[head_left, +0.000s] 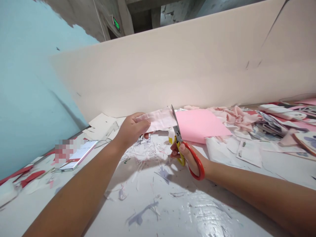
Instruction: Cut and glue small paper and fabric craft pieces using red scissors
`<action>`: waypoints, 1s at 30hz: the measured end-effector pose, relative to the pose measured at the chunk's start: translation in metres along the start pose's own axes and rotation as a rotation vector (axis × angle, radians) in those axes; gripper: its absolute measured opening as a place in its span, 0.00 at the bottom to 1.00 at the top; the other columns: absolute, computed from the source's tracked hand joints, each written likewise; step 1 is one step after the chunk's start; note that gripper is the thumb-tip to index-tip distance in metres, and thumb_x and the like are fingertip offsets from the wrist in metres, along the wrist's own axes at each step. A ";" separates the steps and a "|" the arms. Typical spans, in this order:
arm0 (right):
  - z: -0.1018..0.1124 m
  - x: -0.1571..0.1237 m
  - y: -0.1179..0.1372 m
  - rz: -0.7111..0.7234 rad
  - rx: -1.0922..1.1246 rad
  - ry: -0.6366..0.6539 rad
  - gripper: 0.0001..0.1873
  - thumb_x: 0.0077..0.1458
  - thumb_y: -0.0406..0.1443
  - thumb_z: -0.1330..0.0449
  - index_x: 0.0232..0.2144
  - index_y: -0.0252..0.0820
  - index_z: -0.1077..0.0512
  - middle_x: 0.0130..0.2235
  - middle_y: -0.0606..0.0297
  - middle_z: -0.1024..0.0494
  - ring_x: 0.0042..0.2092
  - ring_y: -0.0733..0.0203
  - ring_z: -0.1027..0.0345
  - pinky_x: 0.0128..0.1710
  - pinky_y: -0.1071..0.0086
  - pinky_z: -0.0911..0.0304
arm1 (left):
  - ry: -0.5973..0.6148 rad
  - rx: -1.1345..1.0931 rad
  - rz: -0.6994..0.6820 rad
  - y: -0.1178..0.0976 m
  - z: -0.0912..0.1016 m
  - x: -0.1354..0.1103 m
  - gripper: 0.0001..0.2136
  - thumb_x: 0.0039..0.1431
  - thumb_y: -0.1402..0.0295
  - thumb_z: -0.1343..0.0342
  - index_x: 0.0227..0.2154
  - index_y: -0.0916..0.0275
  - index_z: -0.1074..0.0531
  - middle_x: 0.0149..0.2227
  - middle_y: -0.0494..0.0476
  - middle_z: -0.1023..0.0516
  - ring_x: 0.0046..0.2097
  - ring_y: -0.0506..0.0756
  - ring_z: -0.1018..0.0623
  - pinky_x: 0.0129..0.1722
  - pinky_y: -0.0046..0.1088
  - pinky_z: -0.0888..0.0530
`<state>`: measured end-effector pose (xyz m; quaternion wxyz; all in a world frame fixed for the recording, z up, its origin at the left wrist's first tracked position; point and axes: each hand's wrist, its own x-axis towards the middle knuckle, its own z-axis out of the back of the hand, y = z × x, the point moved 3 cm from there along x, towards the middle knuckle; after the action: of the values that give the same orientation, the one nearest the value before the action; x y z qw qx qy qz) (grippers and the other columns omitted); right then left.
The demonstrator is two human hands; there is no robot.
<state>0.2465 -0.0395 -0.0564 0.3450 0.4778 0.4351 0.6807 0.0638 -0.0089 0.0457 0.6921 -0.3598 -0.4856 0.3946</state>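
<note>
My left hand (132, 129) is closed on the left end of a pale pink strip of paper (160, 119), held just above the table. My right hand (189, 158) grips scissors (181, 144) with red and yellow handles. Their blades point up and cross the strip at its right end. Behind the blades a bright pink sheet (199, 125) lies flat on the table. Thin white paper shreds (145, 151) are heaped under the strip between my two hands.
A phone (79, 154) lies on the table at the left, near red scraps (29, 176). Crumpled pink paper (234, 118) and a pile of printed cuttings (278, 126) fill the right side. A tall beige board (172, 69) stands along the table's back edge.
</note>
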 end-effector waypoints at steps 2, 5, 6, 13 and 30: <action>0.000 0.000 0.001 0.001 -0.014 0.002 0.26 0.50 0.58 0.56 0.28 0.42 0.38 0.29 0.65 0.35 0.34 0.58 0.33 0.37 0.59 0.36 | 0.002 0.021 0.010 0.001 0.000 0.000 0.02 0.42 0.74 0.50 0.18 0.63 0.35 0.16 0.46 0.37 0.19 0.47 0.33 0.18 0.23 0.33; 0.001 -0.001 0.002 0.003 -0.034 0.002 0.27 0.51 0.58 0.58 0.29 0.42 0.39 0.28 0.65 0.36 0.34 0.57 0.33 0.36 0.60 0.37 | 0.015 0.030 0.022 0.001 -0.001 -0.001 0.02 0.43 0.73 0.50 0.19 0.62 0.34 0.16 0.46 0.37 0.19 0.47 0.33 0.17 0.23 0.33; 0.001 -0.001 0.002 0.002 -0.041 -0.004 0.27 0.52 0.58 0.58 0.30 0.42 0.39 0.29 0.65 0.36 0.34 0.57 0.33 0.36 0.60 0.37 | 0.023 0.034 0.027 0.001 -0.002 -0.001 0.02 0.43 0.73 0.50 0.19 0.62 0.34 0.16 0.46 0.36 0.19 0.48 0.33 0.17 0.23 0.33; 0.002 0.000 -0.001 -0.003 -0.048 -0.054 0.25 0.54 0.55 0.58 0.30 0.41 0.36 0.28 0.65 0.35 0.30 0.61 0.37 0.34 0.62 0.36 | 0.061 0.077 0.049 0.001 -0.006 -0.004 0.04 0.44 0.72 0.49 0.24 0.63 0.31 0.18 0.48 0.32 0.19 0.48 0.32 0.18 0.24 0.32; 0.002 0.001 0.000 -0.035 -0.247 -0.100 0.25 0.56 0.54 0.64 0.23 0.44 0.42 0.20 0.69 0.40 0.20 0.65 0.46 0.19 0.70 0.47 | 0.063 0.079 0.014 -0.007 -0.012 -0.010 0.04 0.45 0.72 0.49 0.25 0.63 0.30 0.17 0.46 0.32 0.17 0.47 0.31 0.18 0.23 0.32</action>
<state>0.2480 -0.0382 -0.0562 0.4345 0.4573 0.3384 0.6983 0.0749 -0.0226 0.0447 0.7179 -0.3478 -0.4451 0.4068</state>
